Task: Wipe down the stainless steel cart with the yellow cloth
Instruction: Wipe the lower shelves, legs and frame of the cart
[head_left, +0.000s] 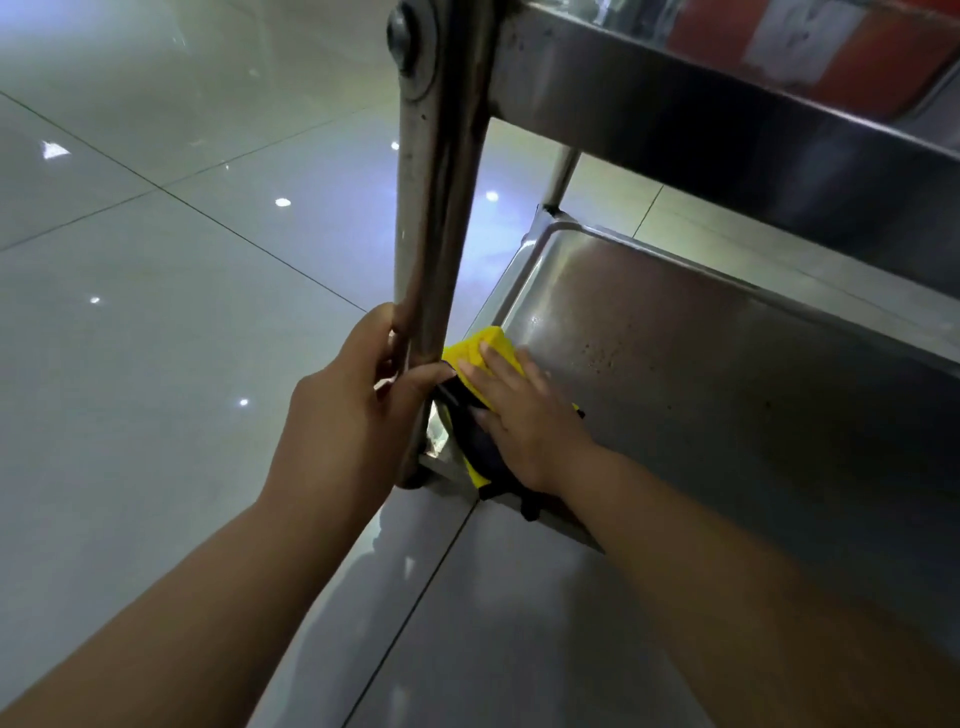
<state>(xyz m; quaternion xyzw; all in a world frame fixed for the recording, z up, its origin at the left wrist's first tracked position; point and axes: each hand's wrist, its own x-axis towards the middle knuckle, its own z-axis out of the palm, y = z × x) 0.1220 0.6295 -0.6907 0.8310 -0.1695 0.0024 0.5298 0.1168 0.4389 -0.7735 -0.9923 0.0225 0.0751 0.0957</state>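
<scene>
While wiping lower shelf (701, 374) corner: left hand (343, 410) gripping cart post (436, 234), right hand (524, 415) flat on yellow cloth (480, 351); next, likely sweep across shelf.

Commercial premises: steel cart (727, 364), glossy tiles (156, 312)

We see two bare forearms, no sleeves, no watch/rings/gloves. Left hand (343, 410) & right hand (524, 415) both bare, nails short and unpainted. Nothing else of the person in view, approx. wrist-to-elbow only.
</scene>
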